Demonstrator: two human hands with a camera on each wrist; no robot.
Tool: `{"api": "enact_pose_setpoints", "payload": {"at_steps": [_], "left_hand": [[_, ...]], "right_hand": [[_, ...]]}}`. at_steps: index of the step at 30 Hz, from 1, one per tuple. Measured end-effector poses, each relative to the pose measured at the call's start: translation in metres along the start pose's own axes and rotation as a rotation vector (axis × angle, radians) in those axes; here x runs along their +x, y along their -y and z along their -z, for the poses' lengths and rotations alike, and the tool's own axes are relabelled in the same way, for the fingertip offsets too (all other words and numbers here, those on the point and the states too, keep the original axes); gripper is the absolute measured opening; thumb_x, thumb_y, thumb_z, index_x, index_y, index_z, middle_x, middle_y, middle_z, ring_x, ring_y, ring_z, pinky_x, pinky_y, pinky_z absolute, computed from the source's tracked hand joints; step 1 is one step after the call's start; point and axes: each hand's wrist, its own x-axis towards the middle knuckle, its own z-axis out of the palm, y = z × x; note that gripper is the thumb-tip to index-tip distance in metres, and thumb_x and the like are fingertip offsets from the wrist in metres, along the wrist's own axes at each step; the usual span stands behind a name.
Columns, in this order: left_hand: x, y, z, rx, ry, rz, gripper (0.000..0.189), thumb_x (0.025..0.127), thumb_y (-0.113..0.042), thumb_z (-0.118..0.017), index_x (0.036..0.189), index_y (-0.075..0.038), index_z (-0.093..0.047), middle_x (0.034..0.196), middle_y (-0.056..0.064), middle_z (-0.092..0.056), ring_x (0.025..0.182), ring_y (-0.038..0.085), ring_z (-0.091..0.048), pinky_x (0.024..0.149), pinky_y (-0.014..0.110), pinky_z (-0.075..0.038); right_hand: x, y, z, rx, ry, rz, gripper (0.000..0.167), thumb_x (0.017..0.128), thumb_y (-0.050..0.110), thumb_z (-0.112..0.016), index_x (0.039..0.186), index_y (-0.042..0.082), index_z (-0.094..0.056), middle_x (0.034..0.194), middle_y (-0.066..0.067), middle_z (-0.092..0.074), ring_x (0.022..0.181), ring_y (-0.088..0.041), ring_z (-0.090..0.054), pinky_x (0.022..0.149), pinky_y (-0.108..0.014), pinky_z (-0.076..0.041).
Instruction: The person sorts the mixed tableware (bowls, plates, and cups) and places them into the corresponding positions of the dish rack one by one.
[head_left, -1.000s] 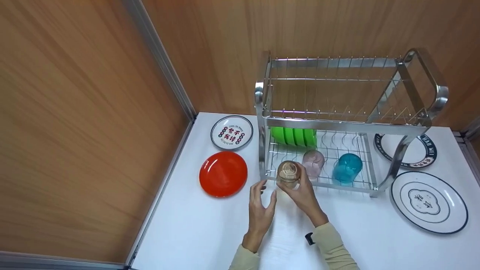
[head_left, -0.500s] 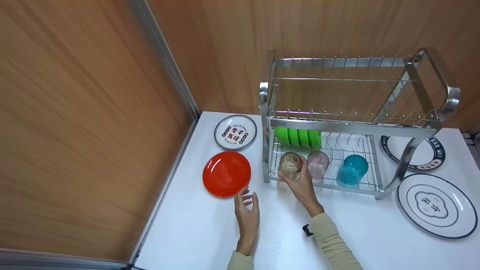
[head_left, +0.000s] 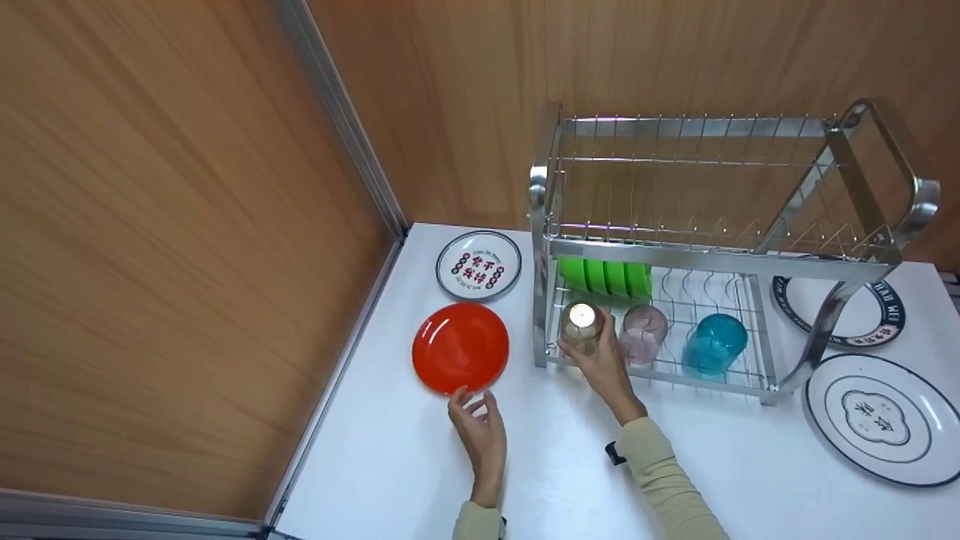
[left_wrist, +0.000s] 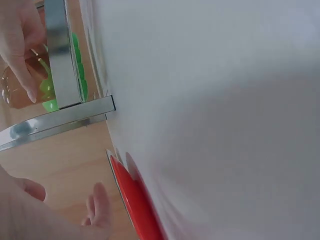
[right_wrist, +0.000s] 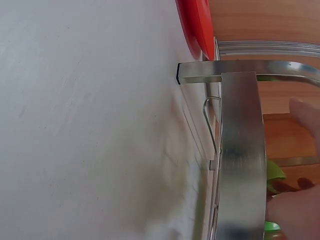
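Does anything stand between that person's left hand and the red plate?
Nothing visible does: the left hand is right at the near edge of the red plate, fingers toward it, though I can't tell whether they touch. The metal dish rack stands off to the right of both.

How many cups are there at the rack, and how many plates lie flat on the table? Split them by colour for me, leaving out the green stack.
Brown cup: 1
Pink cup: 1
Blue cup: 1
Red plate: 1
White plates, patterned: 3
Total: 7
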Motion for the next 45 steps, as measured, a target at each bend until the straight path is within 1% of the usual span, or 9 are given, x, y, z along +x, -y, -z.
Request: {"api": "enact_pose_setpoints", "payload": {"at_steps": [4,10,16,21,28,36,41,43,45], "left_hand": [[0.002,0.003,0.002,-0.057,0.004,0.094,0.049,0.102,-0.009,-0.060,0.141,-0.001,-0.032,0.137,0.021,-0.039,0.114,0.031,-0.051,0.097,0.045,-0.053],[0.006,0.004,0.004,-0.092,0.006,0.179,0.058,0.104,-0.014,-0.057,0.149,-0.001,-0.022,0.140,0.020,-0.033,0.117,0.032,-0.048,0.100,0.048,-0.052],[0.010,0.006,0.007,-0.127,0.018,0.237,0.063,0.106,-0.016,-0.053,0.153,0.000,-0.014,0.142,0.023,-0.028,0.120,0.037,-0.047,0.101,0.050,-0.050],[0.011,0.009,0.008,-0.140,0.044,0.265,0.064,0.107,-0.019,-0.052,0.153,-0.001,-0.012,0.143,0.023,-0.026,0.122,0.038,-0.045,0.101,0.052,-0.048],[0.013,0.012,0.010,-0.145,0.054,0.284,0.067,0.107,-0.021,-0.052,0.155,0.000,-0.009,0.144,0.023,-0.025,0.124,0.040,-0.044,0.104,0.052,-0.048],[0.023,0.018,0.012,-0.237,0.099,0.285,0.075,0.108,-0.024,-0.050,0.159,-0.001,0.000,0.150,0.022,-0.026,0.129,0.041,-0.046,0.107,0.055,-0.046],[0.037,0.014,0.015,-0.292,0.101,0.219,0.061,0.108,-0.020,-0.053,0.158,-0.006,-0.020,0.147,0.019,-0.046,0.123,0.042,-0.055,0.100,0.058,-0.051],[0.046,0.016,0.015,-0.278,0.078,0.204,0.052,0.108,-0.019,-0.052,0.154,-0.007,-0.030,0.138,0.018,-0.055,0.113,0.041,-0.059,0.091,0.054,-0.055],[0.054,0.019,0.013,-0.240,0.053,0.212,0.048,0.109,-0.019,-0.051,0.151,-0.006,-0.033,0.130,0.019,-0.058,0.103,0.040,-0.062,0.083,0.048,-0.059]], "right_hand": [[0.002,-0.002,0.000,-0.027,0.018,-0.012,0.086,0.087,0.021,-0.085,0.150,0.007,-0.027,0.153,-0.030,-0.040,0.144,-0.044,-0.037,0.117,-0.059,-0.029],[0.006,0.001,0.000,-0.083,0.018,-0.066,0.089,0.085,0.024,-0.087,0.150,0.006,-0.029,0.149,-0.032,-0.044,0.140,-0.046,-0.042,0.114,-0.060,-0.035],[0.007,0.004,0.001,-0.105,0.022,-0.167,0.094,0.085,0.027,-0.087,0.152,0.006,-0.024,0.154,-0.030,-0.038,0.142,-0.047,-0.038,0.114,-0.062,-0.033],[0.008,0.002,0.000,-0.095,0.008,-0.158,0.093,0.086,0.026,-0.086,0.152,0.006,-0.024,0.154,-0.028,-0.038,0.143,-0.045,-0.038,0.116,-0.059,-0.033],[0.009,0.002,-0.002,-0.106,-0.014,-0.130,0.104,0.082,0.030,-0.089,0.155,0.004,-0.020,0.157,-0.027,-0.033,0.145,-0.044,-0.035,0.117,-0.059,-0.031],[0.008,0.012,0.001,-0.134,-0.009,-0.034,0.114,0.083,0.034,-0.088,0.160,0.002,-0.011,0.163,-0.026,-0.019,0.151,-0.044,-0.020,0.120,-0.062,-0.021],[0.006,0.024,0.003,-0.158,-0.016,0.036,0.116,0.084,0.033,-0.087,0.162,0.006,-0.006,0.166,-0.025,-0.010,0.154,-0.042,-0.012,0.120,-0.065,-0.017],[0.006,0.030,0.003,-0.160,-0.015,0.063,0.115,0.085,0.033,-0.086,0.163,0.009,-0.005,0.168,-0.022,-0.006,0.155,-0.040,-0.009,0.120,-0.065,-0.016],[0.005,0.036,0.005,-0.160,-0.011,0.089,0.113,0.086,0.031,-0.086,0.163,0.011,-0.005,0.169,-0.020,-0.004,0.156,-0.039,-0.008,0.120,-0.065,-0.016]]}}
